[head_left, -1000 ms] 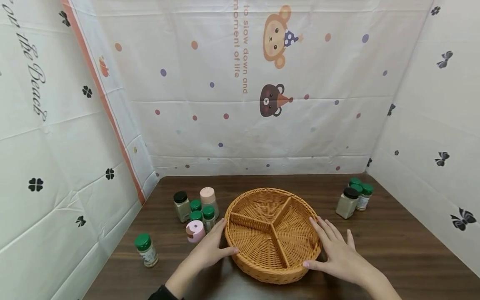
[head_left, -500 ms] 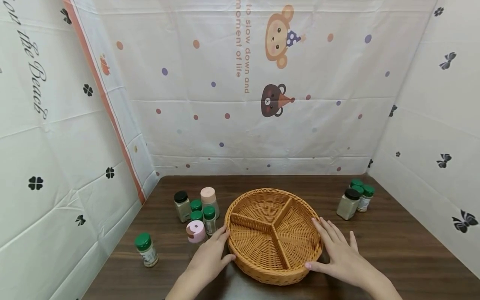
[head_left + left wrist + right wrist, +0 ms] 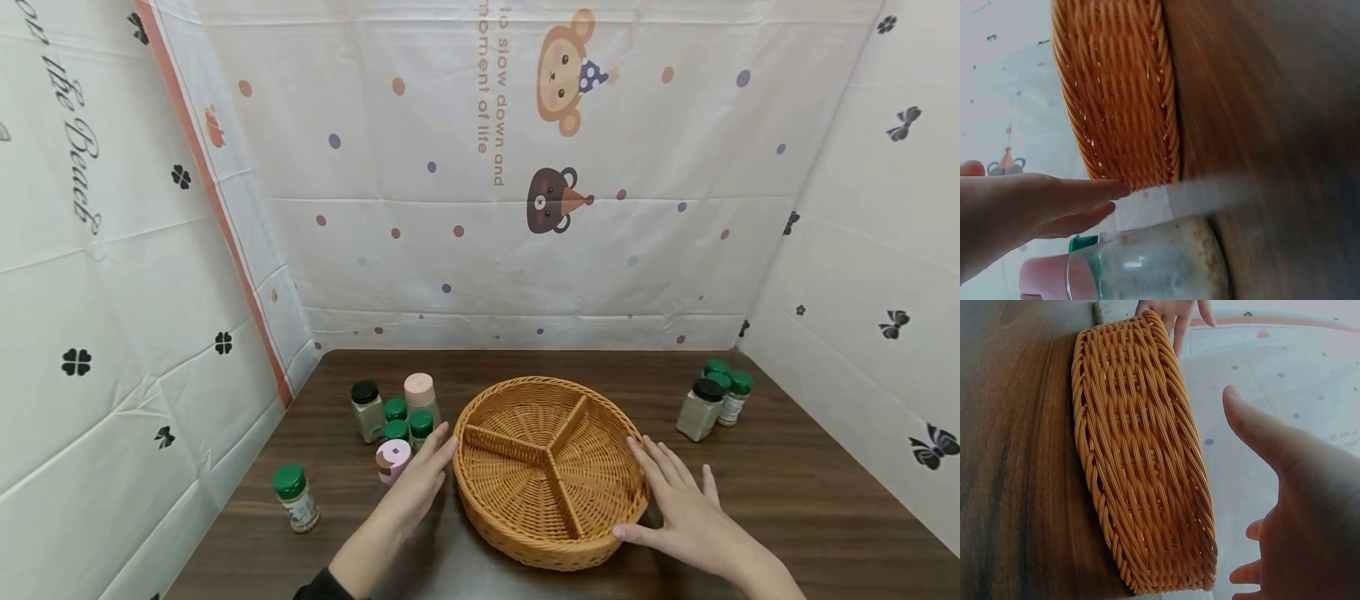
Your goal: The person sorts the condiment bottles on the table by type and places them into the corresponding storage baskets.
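A round woven wicker basket [image 3: 517,517] with three compartments sits on the table, with nothing in them. At its left rim is my left hand [image 3: 412,490], its fingers fairly straight and pointing forward. In the left wrist view the fingertips [image 3: 1113,187] meet the basket's edge, though contact is hard to judge. My right hand [image 3: 686,518] is spread at the right rim, fingers extended. The right wrist view shows its thumb [image 3: 1254,422] apart from the basket wall. A jar with a pink patterned lid [image 3: 393,457] stands just left of my left hand.
Behind that jar cluster several more spice jars, including a black-lidded one [image 3: 367,412] and a pale-pink-lidded one [image 3: 420,390]. A lone green-lidded jar [image 3: 296,498] stands at the left. More jars, one black-lidded [image 3: 700,409], stand back right. Printed cloth [image 3: 375,267] hangs around the table.
My left hand has shifted forward along the left rim, and its thumb no longer shows spread toward the basket. The right hand and the basket look nearly unmoved.
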{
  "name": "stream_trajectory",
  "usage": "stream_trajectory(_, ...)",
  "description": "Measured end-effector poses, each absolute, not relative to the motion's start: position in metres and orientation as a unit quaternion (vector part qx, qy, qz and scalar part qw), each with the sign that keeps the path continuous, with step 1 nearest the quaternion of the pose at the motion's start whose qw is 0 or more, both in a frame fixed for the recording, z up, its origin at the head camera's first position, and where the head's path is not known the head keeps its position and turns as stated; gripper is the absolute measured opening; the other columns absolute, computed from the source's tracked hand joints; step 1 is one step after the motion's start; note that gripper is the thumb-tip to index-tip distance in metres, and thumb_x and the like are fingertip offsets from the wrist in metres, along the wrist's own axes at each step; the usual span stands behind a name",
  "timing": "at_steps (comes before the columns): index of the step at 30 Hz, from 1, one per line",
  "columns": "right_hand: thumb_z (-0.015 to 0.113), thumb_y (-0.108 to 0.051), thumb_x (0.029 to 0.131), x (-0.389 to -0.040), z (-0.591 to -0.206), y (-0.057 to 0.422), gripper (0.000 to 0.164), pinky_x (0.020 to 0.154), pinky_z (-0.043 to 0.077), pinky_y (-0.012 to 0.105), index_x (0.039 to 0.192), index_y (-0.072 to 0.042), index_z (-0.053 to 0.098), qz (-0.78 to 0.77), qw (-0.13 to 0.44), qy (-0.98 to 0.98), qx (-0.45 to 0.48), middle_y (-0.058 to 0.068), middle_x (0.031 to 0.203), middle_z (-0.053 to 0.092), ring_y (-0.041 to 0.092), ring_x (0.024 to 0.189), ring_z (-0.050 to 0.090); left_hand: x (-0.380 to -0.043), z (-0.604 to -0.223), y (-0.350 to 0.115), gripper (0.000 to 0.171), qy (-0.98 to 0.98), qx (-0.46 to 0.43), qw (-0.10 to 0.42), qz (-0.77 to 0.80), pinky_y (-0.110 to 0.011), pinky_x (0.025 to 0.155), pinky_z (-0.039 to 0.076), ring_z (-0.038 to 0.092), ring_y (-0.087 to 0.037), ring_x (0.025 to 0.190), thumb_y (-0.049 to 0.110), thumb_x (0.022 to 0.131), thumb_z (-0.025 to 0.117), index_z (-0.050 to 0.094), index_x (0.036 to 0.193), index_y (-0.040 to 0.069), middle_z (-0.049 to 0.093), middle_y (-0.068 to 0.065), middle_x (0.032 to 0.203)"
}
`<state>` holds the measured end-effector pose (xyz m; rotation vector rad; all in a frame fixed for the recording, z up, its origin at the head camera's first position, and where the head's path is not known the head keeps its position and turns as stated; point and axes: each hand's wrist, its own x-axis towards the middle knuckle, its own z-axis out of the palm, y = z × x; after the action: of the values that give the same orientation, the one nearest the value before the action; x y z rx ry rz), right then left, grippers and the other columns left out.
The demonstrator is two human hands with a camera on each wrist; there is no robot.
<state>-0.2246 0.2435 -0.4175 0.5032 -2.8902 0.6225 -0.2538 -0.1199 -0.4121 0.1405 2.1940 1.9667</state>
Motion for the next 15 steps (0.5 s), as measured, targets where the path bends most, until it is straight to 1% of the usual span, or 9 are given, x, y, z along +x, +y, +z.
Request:
stream_trajectory(2, 0.075, -0.059, 0.079, -0.225, -0.418, 0.243, 0.104, 0.096, 0.007, 0.088, 0.16, -0.024, 0.019, 0.207, 0.068, -0.962, 0.167, 0.024, 0.162, 0.023, 0.054, 0.143, 0.022, -0.255, -0.413, -0.12, 0.083, 0.756, 0.063, 0.095, 0.645, -0.065, 0.12, 0.012, 0.008, -0.047, 0.152, 0.045, 0.102, 0.053, 0.01, 0.159, 0.002, 0.006, -0.03, 0.164)
stream_trajectory(5, 0.075, -0.058, 0.079, -0.224, -0.419, 0.243, 0.104, 0.095, 0.008, 0.088, 0.16, -0.023, 0.019, 0.202, 0.068, -0.962, 0.169, 0.024, 0.161, 0.024, 0.053, 0.143, 0.023, -0.253, -0.419, -0.121, 0.082, 0.844, 0.119, 0.061, 0.519, -0.065, 0.117, 0.022, 0.017, -0.049, 0.15, 0.034, 0.099, 0.062, 0.016, 0.157, -0.002, 0.014, -0.032, 0.162)
stream_trajectory(7, 0.075, -0.057, 0.079, -0.224, -0.419, 0.243, 0.104, 0.095, 0.009, 0.088, 0.16, -0.022, 0.02, 0.2, 0.068, -0.962, 0.171, 0.024, 0.161, 0.024, 0.053, 0.143, 0.023, -0.25, -0.422, -0.121, 0.083, 0.886, 0.16, 0.042, 0.433, -0.065, 0.116, 0.025, 0.019, -0.049, 0.149, 0.03, 0.097, 0.066, 0.019, 0.156, -0.005, 0.014, -0.031, 0.162)
stream_trajectory(10, 0.075, -0.057, 0.079, -0.225, -0.419, 0.243, 0.104, 0.095, 0.008, 0.088, 0.16, -0.021, 0.02, 0.201, 0.065, -0.962, 0.174, 0.024, 0.162, 0.023, 0.053, 0.143, 0.023, -0.247, -0.422, -0.119, 0.088, 0.926, 0.184, 0.029, 0.328, -0.062, 0.114, 0.031, 0.021, -0.046, 0.15, 0.037, 0.094, 0.068, 0.021, 0.156, -0.004, 0.012, -0.028, 0.164)
stream_trajectory(15, 0.075, -0.055, 0.08, -0.226, -0.418, 0.245, 0.105, 0.096, 0.008, 0.087, 0.161, -0.024, 0.016, 0.206, 0.062, -0.961, 0.175, 0.024, 0.163, 0.021, 0.054, 0.143, 0.022, -0.248, -0.417, -0.115, 0.093, 0.962, 0.189, 0.002, 0.198, -0.053, 0.119, 0.03, 0.02, -0.04, 0.152, 0.054, 0.093, 0.062, 0.023, 0.156, -0.003, 0.013, -0.023, 0.165)
